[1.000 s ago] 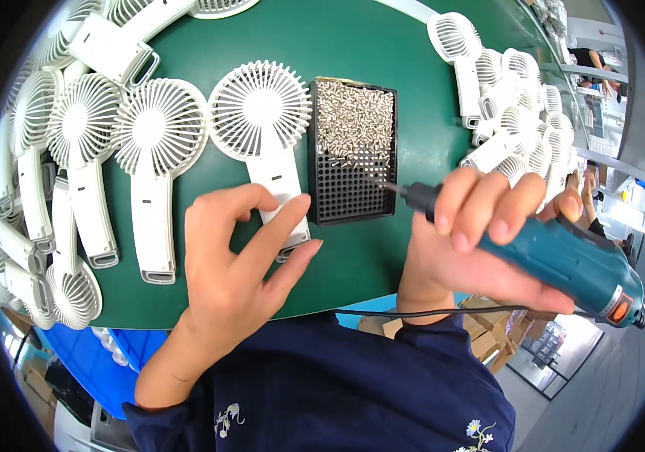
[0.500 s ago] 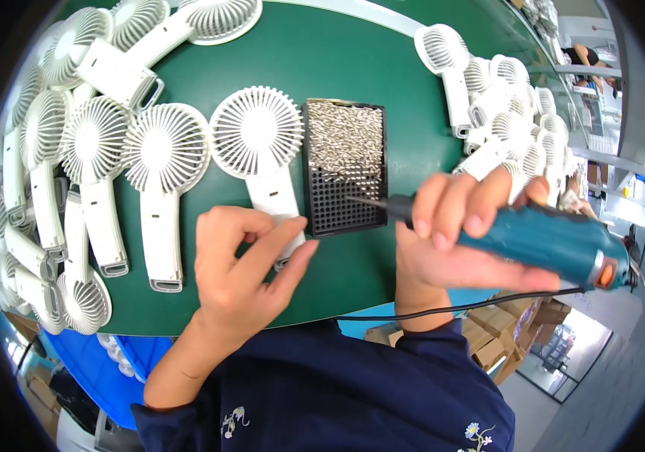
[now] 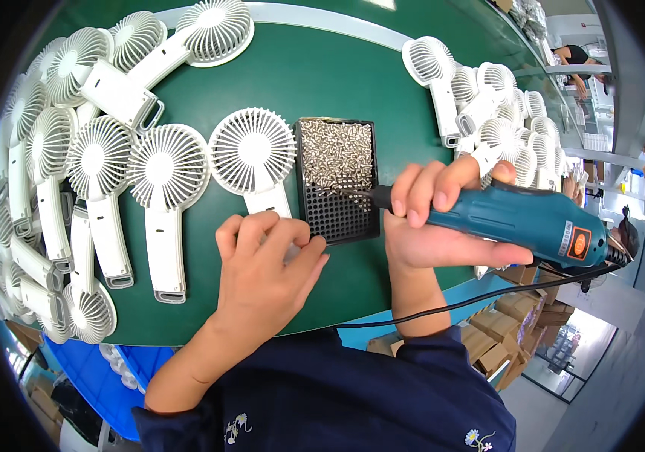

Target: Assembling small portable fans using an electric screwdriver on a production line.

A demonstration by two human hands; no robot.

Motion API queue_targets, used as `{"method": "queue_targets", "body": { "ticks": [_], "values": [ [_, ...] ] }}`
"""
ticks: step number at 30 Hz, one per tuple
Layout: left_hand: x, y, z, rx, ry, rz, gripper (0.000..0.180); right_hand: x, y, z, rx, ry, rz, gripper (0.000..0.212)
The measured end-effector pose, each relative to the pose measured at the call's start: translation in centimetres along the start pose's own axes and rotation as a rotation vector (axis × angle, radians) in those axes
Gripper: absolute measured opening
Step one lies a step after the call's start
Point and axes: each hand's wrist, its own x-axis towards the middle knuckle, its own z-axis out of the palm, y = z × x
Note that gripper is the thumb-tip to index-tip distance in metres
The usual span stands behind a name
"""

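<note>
Held a blue screwdriver [image 3: 518, 218] in the tightly closed right hand [image 3: 447, 245], bit [image 3: 362, 193] at the screw tray [image 3: 337, 222], not yet at the fan [image 3: 253, 148]. Had the left hand [image 3: 266, 271] half closed over the fan's lower end, just left of the tray; couldn't tell of any grip there. Couldn't tell finished from unfinished among the other fans [image 3: 98, 160]. Saw loose screws [image 3: 337, 151] heaped over the tray's far part, bare holes nearer.

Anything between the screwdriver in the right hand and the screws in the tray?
Nothing visible. The right hand has the screwdriver angled over the tray, bit at the near edge of the screws; contact is too small to tell. The left hand is at the fan handle, clear of the bit.
</note>
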Motion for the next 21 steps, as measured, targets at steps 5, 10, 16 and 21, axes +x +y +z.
{"method": "queue_targets", "body": {
  "ticks": [5,10,16,21],
  "values": [
    [-1.0,0.0,-0.4,-0.112,0.066,-0.068,0.025,-0.6,-1.0,2.8,-0.041,0.085,0.032,0.078],
    [0.4,0.3,-1.3,-0.109,0.169,-0.074,0.035,-1.8,-3.0,5.0,0.005,-0.104,-0.032,0.062],
    [-0.6,0.5,-1.6,-0.164,0.084,-0.09,0.021,-2.6,-2.9,6.3,0.003,-0.135,0.028,0.054],
    [-1.7,-0.2,-1.5,-0.245,0.142,-0.011,0.027,-2.0,-3.0,5.6,0.099,-0.06,0.087,0.052]
  ]
}}
